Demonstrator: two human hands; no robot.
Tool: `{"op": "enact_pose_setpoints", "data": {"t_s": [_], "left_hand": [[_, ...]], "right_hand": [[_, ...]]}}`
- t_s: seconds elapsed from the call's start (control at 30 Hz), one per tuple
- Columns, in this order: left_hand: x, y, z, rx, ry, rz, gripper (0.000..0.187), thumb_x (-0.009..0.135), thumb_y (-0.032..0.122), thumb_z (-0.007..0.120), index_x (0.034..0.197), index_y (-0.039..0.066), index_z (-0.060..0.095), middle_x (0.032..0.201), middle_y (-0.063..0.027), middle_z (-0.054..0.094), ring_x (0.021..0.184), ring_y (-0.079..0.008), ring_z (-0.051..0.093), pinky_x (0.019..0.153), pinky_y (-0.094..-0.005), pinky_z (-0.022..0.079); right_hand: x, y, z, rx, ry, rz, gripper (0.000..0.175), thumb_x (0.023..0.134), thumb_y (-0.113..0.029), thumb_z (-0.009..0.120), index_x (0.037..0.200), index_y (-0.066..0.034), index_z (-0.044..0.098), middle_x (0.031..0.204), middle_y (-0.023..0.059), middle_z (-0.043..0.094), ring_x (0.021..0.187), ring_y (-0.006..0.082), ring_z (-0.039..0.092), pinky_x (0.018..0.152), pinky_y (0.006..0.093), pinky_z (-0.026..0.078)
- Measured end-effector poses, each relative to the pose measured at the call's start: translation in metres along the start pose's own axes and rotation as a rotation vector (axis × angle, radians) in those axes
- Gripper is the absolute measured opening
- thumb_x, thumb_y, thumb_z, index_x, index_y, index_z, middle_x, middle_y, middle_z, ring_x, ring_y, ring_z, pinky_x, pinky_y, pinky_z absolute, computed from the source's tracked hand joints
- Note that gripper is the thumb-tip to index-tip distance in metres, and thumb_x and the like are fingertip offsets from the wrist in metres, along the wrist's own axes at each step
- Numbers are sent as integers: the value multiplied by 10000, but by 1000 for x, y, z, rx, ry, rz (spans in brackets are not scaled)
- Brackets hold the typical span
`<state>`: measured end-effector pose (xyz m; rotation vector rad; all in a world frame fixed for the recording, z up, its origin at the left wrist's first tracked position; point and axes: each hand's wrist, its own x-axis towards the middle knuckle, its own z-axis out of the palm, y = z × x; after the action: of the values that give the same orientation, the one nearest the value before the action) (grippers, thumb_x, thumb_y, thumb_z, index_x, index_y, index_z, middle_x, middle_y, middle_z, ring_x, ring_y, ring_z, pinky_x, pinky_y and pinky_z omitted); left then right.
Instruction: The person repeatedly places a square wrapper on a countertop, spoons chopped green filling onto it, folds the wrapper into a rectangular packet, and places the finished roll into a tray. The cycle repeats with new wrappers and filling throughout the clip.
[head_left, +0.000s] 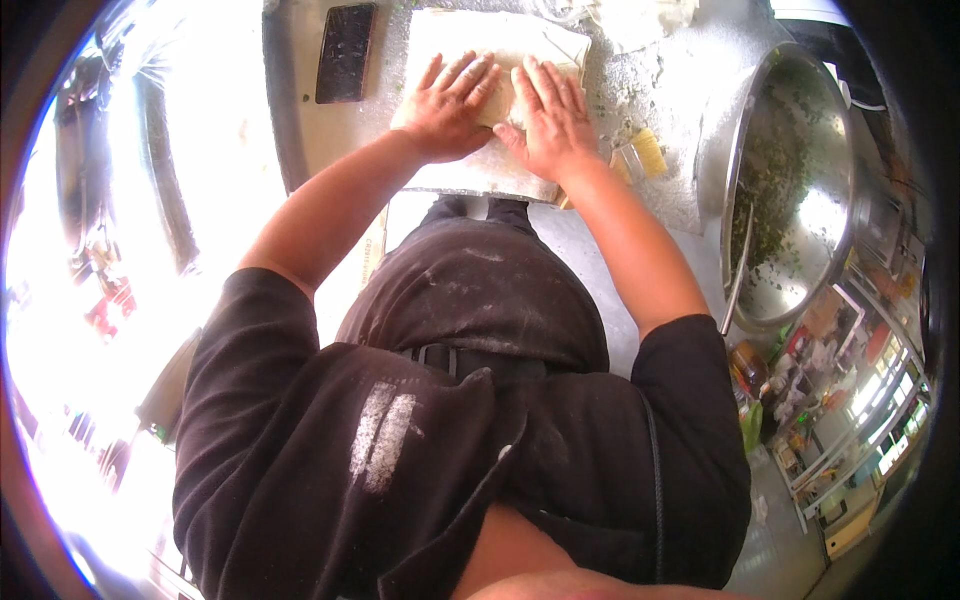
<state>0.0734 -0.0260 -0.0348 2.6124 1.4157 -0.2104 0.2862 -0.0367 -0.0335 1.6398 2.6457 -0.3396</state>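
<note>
A flat piece of pale dough (504, 101) lies on a white floured board (465, 176) at the table's near edge. Both my hands press on it with the palms down. My left hand (452, 105) lies on its left part, the fingers slightly spread and pointing away from me. On the right part rests my right hand (551, 116), its thumb close to my left thumb. What lies under the palms is hidden. Just right of my right wrist is a pastry brush with pale bristles (647, 153), partly covered by my forearm.
A black smartphone (346, 52) lies left of the board. To the right stands a large steel bowl (840, 225) with chopped greens (772, 180) and a metal utensil handle (739, 277) leaning over its rim. More pale dough or cloth (645, 19) sits at the far edge, with flour scattered near it.
</note>
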Motion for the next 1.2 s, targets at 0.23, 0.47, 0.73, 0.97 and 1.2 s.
{"op": "enact_pose_setpoints", "data": {"t_s": [0.23, 0.47, 0.73, 0.97, 1.2], "left_hand": [[-16, -39, -26, -109, -98, -125, 837, 1009, 614, 528, 1649, 175, 216, 1685, -92, 296, 1553, -257, 273, 1286, -480, 214], [16, -56, -43, -298, -147, -192, 504, 914, 390, 714, 1298, 74, 633, 1232, -135, 658, 1197, -294, 616, 1023, -430, 498], [1, -65, -36, -640, -179, -499, 557, 848, 467, 801, 1176, 41, 657, 1075, -125, 722, 956, -272, 709, 859, -408, 572], [-9, -39, -29, -543, 22, -430, 444, 827, 355, 778, 1142, 71, 648, 1139, -193, 714, 1025, -335, 710, 863, -444, 580], [-23, -37, -61, -930, -93, -575, 506, 838, 293, 779, 1223, 15, 605, 1088, -169, 718, 944, -313, 718, 853, -444, 567]], "right_hand": [[-18, 35, -2, 201, 100, 60, 774, 1041, -585, 397, 1569, -19, 369, 1606, 236, 393, 1495, 367, 380, 1256, 510, 250], [15, 35, -34, 190, -77, 222, 543, 860, -350, 776, 1283, -40, 637, 1247, 161, 649, 1205, 322, 623, 1030, 452, 502], [0, 54, -32, 1030, -268, 721, 413, 856, -255, 801, 1164, -5, 689, 1068, 126, 754, 925, 180, 710, 820, 332, 560], [-21, 25, -6, 691, 200, 388, 300, 895, -177, 743, 1125, 1, 665, 1063, 162, 751, 933, 250, 730, 829, 373, 564], [-24, 13, -50, 977, 119, 584, 376, 909, -183, 695, 1199, 37, 600, 1078, 188, 726, 955, 291, 721, 850, 399, 577]]}}
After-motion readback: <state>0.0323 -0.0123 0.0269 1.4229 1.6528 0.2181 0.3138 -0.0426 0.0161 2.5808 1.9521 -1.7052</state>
